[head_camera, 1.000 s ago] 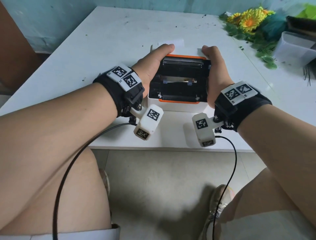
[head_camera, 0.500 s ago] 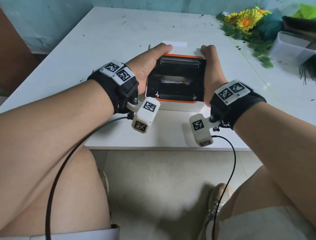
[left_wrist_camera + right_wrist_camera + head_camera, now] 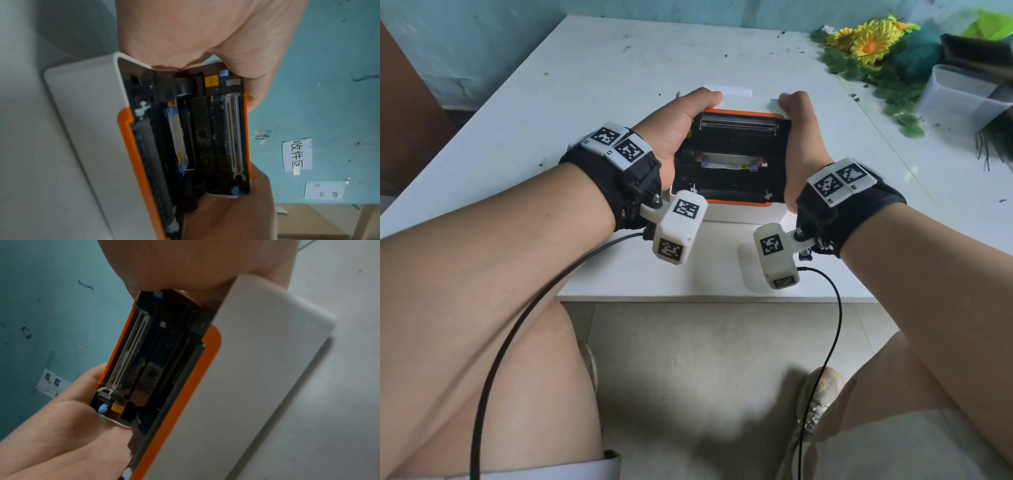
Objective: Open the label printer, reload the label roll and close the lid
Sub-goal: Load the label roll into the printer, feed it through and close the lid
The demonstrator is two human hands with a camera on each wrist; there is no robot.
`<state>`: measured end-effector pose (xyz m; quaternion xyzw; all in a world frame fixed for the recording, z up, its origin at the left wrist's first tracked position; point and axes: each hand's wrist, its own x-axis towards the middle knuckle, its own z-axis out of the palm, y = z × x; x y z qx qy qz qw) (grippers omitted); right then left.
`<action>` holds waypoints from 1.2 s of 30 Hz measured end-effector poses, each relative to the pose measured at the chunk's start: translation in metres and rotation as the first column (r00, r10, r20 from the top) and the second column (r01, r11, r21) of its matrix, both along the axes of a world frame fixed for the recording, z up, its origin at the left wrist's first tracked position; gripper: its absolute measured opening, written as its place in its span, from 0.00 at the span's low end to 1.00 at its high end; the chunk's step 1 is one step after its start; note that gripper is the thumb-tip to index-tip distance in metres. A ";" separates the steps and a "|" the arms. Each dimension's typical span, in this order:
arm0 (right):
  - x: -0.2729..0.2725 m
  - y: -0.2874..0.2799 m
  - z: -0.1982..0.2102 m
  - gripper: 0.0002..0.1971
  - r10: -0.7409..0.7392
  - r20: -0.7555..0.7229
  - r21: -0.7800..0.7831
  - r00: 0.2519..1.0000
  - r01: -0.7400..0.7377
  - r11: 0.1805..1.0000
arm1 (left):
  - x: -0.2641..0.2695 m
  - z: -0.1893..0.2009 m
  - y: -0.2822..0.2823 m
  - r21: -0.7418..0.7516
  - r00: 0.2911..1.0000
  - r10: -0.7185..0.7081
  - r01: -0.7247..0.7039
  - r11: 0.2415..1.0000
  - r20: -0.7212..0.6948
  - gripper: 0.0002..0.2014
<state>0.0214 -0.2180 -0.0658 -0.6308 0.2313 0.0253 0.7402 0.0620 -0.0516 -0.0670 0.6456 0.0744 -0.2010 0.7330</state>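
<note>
Head view: left hand [image 3: 674, 126] and right hand [image 3: 799, 137] grip the open printer lid's [image 3: 739, 114] side edges.

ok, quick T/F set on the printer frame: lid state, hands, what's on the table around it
1. The label printer has its lid raised, black inside exposed. True.
2. Only the left hand touches the lid. False: the right hand grips its other side too.
3. The lid's edge has orange trim. True.
4. The printer sits on the floor. False: it stands on the white table.
5. Yellow artificial flowers lie at the table's far right. True.
6. A full label roll sits in plain view in the bay. False: no roll can be made out; only a pale strip shows inside.
</note>
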 end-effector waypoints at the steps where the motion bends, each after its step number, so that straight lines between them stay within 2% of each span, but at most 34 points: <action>1: 0.001 0.001 0.000 0.23 -0.011 -0.003 -0.004 1.000 0.011 1.000 | -0.001 -0.001 -0.003 0.022 0.999 0.032 -0.032 0.999 -0.005 0.20; 3: 0.002 0.002 0.002 0.23 -0.019 -0.011 -0.020 1.000 0.018 1.000 | 0.001 -0.005 -0.010 0.081 0.990 0.141 -0.141 0.987 -0.004 0.38; 4: 0.003 0.002 0.003 0.23 -0.019 -0.017 -0.029 1.000 0.019 0.999 | 0.001 -0.006 -0.013 0.098 0.981 0.191 -0.192 0.977 0.014 0.43; 6: 0.003 0.000 0.005 0.22 -0.010 -0.028 -0.036 1.000 0.009 0.999 | 0.000 -0.006 -0.016 0.112 0.968 0.248 -0.251 0.962 0.039 0.42; 11: 0.003 0.001 0.001 0.22 -0.009 -0.016 -0.050 1.000 0.008 0.999 | -0.006 -0.006 -0.017 0.165 0.959 0.281 -0.284 0.944 0.045 0.43; 16: 0.004 0.004 -0.005 0.24 -0.045 0.005 -0.068 0.999 0.045 0.997 | -0.003 -0.009 -0.017 0.206 0.964 0.259 -0.266 0.942 0.061 0.35; 20: 0.005 0.006 -0.006 0.25 -0.075 0.015 -0.058 0.997 0.076 0.995 | 0.007 -0.010 -0.012 0.182 0.980 0.197 -0.198 0.963 0.019 0.42; 21: 0.005 0.006 -0.006 0.26 -0.083 0.015 -0.061 0.996 0.083 0.995 | 0.008 -0.009 -0.010 0.140 0.987 0.161 -0.159 0.977 -0.003 0.39; 23: 0.005 0.006 -0.006 0.27 -0.091 0.018 -0.063 0.996 0.092 0.994 | 0.005 -0.003 -0.007 0.073 0.998 0.064 -0.062 0.995 -0.017 0.22; 24: 0.005 0.006 -0.006 0.27 -0.094 0.019 -0.062 0.995 0.095 0.994 | 0.004 0.000 -0.006 0.052 0.999 0.039 -0.038 0.998 -0.021 0.17; 27: 0.007 0.005 -0.007 0.26 -0.101 0.020 -0.065 0.995 0.102 0.993 | 0.005 0.000 -0.006 0.054 0.999 0.036 -0.035 0.998 -0.015 0.14; 29: 0.008 0.005 -0.007 0.26 -0.097 0.014 -0.068 0.995 0.098 0.993 | 0.004 -0.001 -0.009 0.071 0.997 0.077 -0.076 0.995 -0.013 0.19; 34: 0.011 0.004 -0.010 0.27 -0.086 0.011 -0.076 0.996 0.087 0.993 | 0.010 -0.010 -0.012 0.160 0.989 0.146 -0.144 0.977 -0.001 0.44; 36: 0.011 0.003 -0.010 0.26 -0.083 0.013 -0.076 0.996 0.084 0.994 | 0.014 -0.016 -0.010 0.158 0.991 0.134 -0.131 0.979 -0.005 0.48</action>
